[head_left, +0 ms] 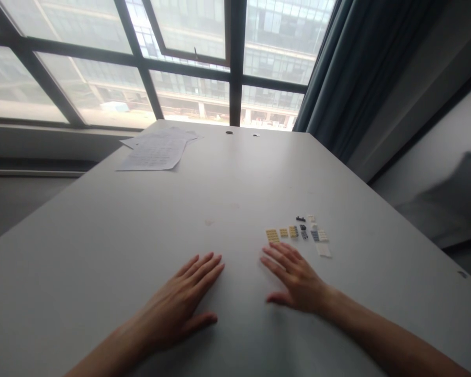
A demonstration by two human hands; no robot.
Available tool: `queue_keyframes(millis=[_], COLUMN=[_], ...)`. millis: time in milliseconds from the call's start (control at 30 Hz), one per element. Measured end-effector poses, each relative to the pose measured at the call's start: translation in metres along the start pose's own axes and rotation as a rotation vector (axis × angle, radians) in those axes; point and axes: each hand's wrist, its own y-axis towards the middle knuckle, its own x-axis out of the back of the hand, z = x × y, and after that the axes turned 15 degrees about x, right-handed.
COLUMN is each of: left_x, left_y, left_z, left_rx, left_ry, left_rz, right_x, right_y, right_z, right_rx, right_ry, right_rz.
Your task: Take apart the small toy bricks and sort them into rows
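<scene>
My left hand (186,298) lies flat on the white table (141,220), palm down with the fingers stretched out and nothing in it. Across from it, my right hand (294,277) is also palm down and open, its fingertips close to a tan studded plate piece (272,235). Beyond those fingers sit several small toy building bricks: a smaller tan plate (283,232), a tan and grey piece (293,231), a dark bar-like piece (300,219) and small dark grey pieces (303,232). Farther right are a blue-grey piece (315,236), a white studded piece (322,235) and a flat whitish piece (324,251).
Printed paper sheets (157,149) lie at the table's far left. Two small round fittings, one dark (229,132), are set near the far edge. Windows (196,94) stand behind the table, and a blue-grey curtain (333,78) hangs at the right.
</scene>
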Motion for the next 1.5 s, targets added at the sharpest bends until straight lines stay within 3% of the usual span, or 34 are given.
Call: queue_keyframes(millis=[100,200,267,333,433,633,767,900,1033,1167,1267,1500], left_x=[-0.007,-0.012,-0.014,-0.015,-0.017,-0.020,-0.019,-0.015,-0.006,0.007,0.014,0.010], left_y=[0.001,0.006,0.011,0.017,0.024,0.028,0.026,0.020,0.022,0.034,0.041,0.022], left_z=[0.013,0.021,0.024,0.024,0.025,0.036,0.057,0.080,0.094,0.096,0.094,0.117], left_rx=[0.069,0.096,0.116,0.138,0.171,0.262,0.373,0.453,0.466,0.342,0.292,0.422], left_ry=[0.085,0.159,0.177,0.181,0.189,0.196,0.200,0.199,0.169,0.150,0.129,0.069], left_rz=[-0.114,-0.170,-0.200,-0.233,-0.249,-0.285,-0.308,-0.300,-0.291,-0.180,-0.139,-0.264], right_x=[0.002,0.002,0.000,-0.004,-0.012,-0.036,-0.052,-0.052,-0.047,-0.048,-0.054,-0.075], right_y=[-0.046,-0.082,-0.086,-0.070,-0.018,0.101,0.156,0.169,0.147,0.142,0.162,0.229], right_z=[-0.037,-0.075,-0.091,-0.097,-0.090,-0.059,-0.042,-0.042,-0.045,-0.038,-0.036,-0.040], right_rx=[-0.242,-0.440,-0.476,-0.459,-0.360,-0.108,-0.005,-0.086,-0.105,-0.051,-0.016,0.090], right_ry=[-0.229,-0.258,-0.173,-0.096,-0.008,0.196,0.384,0.503,0.352,0.275,0.260,0.259], right_rz=[-0.093,-0.003,0.085,0.150,0.166,0.071,-0.029,-0.134,0.051,0.187,0.193,0.166])
